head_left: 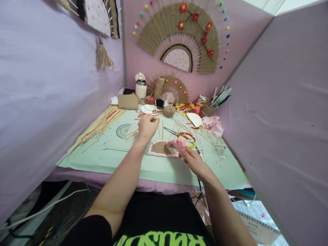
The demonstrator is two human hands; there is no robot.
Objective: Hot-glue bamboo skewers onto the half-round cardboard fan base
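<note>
From the head camera I see my right hand [192, 160] wrapped around a small pink plastic glue gun [177, 145], its long axis lying nearly level and its nozzle pointing left onto a flat brown cardboard half-disc [161, 148] with a pink scalloped edge on the pale green mat [107, 159]. My left hand [147, 127], well apart from the right, pinches a thin wooden skewer [158, 129] that stands almost upright, its lower tip near the half-disc. Red-and-yellow scissors [186, 136] lie just behind the gun, and a loose sheaf of skewers [98, 128] runs diagonally at left.
</note>
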